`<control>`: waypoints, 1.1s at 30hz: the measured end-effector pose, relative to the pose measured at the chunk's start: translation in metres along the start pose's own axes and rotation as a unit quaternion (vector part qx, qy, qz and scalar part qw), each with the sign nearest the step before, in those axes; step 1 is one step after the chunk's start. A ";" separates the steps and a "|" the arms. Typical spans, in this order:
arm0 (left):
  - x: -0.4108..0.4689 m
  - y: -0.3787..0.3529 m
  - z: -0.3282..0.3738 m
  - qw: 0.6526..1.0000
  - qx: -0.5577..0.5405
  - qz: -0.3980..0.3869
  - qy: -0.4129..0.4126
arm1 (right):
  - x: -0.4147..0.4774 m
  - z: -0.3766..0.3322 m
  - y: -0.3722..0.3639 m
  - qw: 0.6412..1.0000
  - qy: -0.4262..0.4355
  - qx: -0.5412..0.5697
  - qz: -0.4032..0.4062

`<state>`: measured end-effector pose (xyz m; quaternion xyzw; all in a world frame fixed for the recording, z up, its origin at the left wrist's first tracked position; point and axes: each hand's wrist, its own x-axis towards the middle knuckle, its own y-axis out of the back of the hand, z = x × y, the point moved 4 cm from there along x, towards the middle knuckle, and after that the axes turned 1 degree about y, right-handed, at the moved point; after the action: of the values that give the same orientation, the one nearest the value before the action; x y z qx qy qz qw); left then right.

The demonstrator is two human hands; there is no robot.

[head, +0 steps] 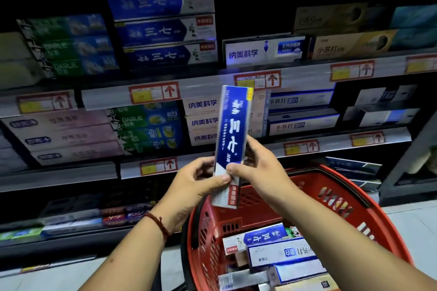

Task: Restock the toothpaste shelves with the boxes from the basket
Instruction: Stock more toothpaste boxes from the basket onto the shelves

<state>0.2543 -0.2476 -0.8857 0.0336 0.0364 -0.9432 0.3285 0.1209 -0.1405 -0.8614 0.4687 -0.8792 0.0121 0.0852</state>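
I hold a long blue and white toothpaste box (233,125) upright in front of the shelves, above the red basket (331,186). My left hand (196,184) grips its lower end from the left, and my right hand (257,168) grips it from the right, thumb on the front. Several more toothpaste boxes (281,253) lie in the basket below. On the upper shelf a stack of three matching blue boxes (163,28) stands left of centre.
Shelves of toothpaste fill the view: green boxes (71,45) at upper left, white boxes (203,120) right behind the held box, pink boxes (63,137) at left. Price rails (153,94) with red arrow tags edge each shelf. Pale floor lies at right.
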 end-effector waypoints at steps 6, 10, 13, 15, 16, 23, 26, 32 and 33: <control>-0.004 -0.002 0.001 0.996 -0.088 0.001 0.020 | 0.001 -0.007 0.004 0.992 0.010 -0.101 -0.068; -0.004 0.001 0.006 0.983 -0.177 0.051 0.012 | 0.004 -0.008 0.018 0.994 0.000 -0.093 -0.058; -0.006 0.002 0.012 0.967 -0.237 0.094 0.002 | 0.007 -0.004 0.030 0.997 -0.050 -0.047 -0.031; -0.005 0.006 0.016 0.958 -0.259 0.122 -0.012 | 0.008 -0.002 0.033 0.997 -0.075 -0.012 -0.015; -0.004 0.009 0.015 0.952 -0.270 0.142 -0.021 | 0.009 -0.003 0.034 0.997 -0.075 -0.014 -0.009; 0.001 0.045 0.013 0.930 -0.296 0.216 -0.041 | 0.011 -0.004 0.053 0.995 -0.069 0.031 0.071; -0.001 0.048 0.015 0.948 -0.218 0.227 -0.051 | 0.011 -0.005 0.056 0.993 -0.062 0.025 0.101; -0.019 0.052 0.023 0.956 -0.005 0.277 -0.093 | 0.002 -0.020 0.044 0.990 -0.027 -0.005 0.137; -0.022 0.055 0.025 0.949 0.016 0.297 -0.100 | 0.001 -0.025 0.040 0.991 -0.020 -0.010 0.134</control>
<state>0.3050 -0.2792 -0.8613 -0.0467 -0.0234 -0.8019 0.5951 0.0906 -0.1162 -0.8339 0.3459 -0.9357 0.0053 0.0696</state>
